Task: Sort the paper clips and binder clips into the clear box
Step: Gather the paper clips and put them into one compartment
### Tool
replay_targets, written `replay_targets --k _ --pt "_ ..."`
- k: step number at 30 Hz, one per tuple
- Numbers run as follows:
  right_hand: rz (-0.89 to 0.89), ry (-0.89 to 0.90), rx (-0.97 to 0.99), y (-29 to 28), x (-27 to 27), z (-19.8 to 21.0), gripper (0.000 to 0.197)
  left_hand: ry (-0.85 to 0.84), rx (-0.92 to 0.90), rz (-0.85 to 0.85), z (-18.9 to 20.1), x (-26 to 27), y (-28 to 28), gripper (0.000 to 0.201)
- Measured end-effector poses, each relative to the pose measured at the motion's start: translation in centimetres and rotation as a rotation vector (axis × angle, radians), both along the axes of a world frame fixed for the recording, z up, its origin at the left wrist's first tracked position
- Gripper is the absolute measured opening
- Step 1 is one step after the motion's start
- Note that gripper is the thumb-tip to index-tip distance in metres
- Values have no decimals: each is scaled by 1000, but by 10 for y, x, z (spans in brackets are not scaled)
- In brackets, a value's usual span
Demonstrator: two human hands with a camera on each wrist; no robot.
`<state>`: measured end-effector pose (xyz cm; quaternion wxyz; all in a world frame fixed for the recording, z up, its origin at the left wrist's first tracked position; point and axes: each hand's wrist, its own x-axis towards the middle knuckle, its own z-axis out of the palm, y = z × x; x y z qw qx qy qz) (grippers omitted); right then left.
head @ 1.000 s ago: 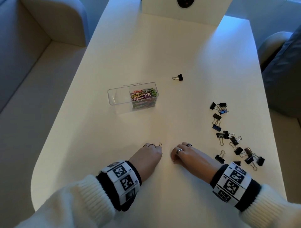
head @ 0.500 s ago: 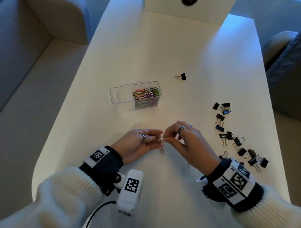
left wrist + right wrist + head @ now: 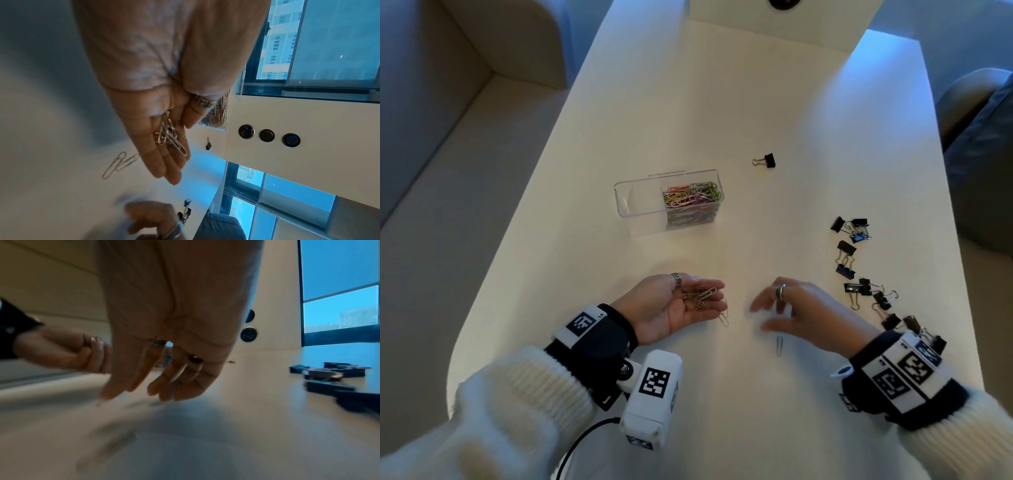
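Note:
The clear box (image 3: 640, 209) stands mid-table, and its right compartment is full of coloured paper clips (image 3: 691, 198). My left hand (image 3: 719, 294) lies palm up near the front, fingers straight, with several silver paper clips (image 3: 702, 296) (image 3: 170, 136) resting on it. Two more silver clips (image 3: 724, 318) (image 3: 121, 162) lie on the table by its fingertips. My right hand (image 3: 758, 317) (image 3: 154, 389) hovers blurred to the right, its fingers relaxed and holding nothing. It is just above a single silver paper clip (image 3: 779, 345). Several black binder clips (image 3: 859, 287) lie scattered at the right.
One black binder clip (image 3: 768, 160) lies alone behind and right of the box. The white table (image 3: 722, 85) has a rounded front-left corner. A raised panel with round buttons (image 3: 267, 135) stands at its far end. Sofas flank it on both sides.
My left hand turned palm up. My right hand, which pinched clips at the left fingertips half a second ago, has drawn back to the right, and the clips lie in the left palm.

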<state>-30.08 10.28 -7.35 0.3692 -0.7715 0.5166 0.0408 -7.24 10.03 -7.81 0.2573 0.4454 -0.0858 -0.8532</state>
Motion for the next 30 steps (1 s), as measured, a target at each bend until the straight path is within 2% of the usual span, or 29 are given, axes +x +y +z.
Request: replay_targets --k 3,10,13,17,18,20,23,26,28,30 --pt "54 93 137 3 -13 -11 25 -16 9 -13 -3 3 -2 48" --pt "117 34 115 10 -23 -15 18 -43 15 5 -8 9 -3 46" --pt "197 68 38 12 -26 -15 9 -50 22 28 -9 11 -4 40" --pt "306 209 -49 19 -23 -13 24 -29 44 54 -7 11 -5 36" --pt "311 198 -119 21 -18 -11 29 -18 50 64 -7 11 -5 36" --pt "206 48 -232 20 0 -6 38 1 76 82 -7 9 -5 39" --pt "4 -164 -374 5 36 4 35 8 92 92 -6 4 -8 42" --pt "-11 -170 -522 -10 62 9 24 33 82 114 -2 2 -15 41" --pt "-16 -200 -550 -16 67 8 23 52 64 142 2 4 -21 46" --pt "-101 -292 -535 -23 66 10 26 59 40 158 8 7 -26 47"
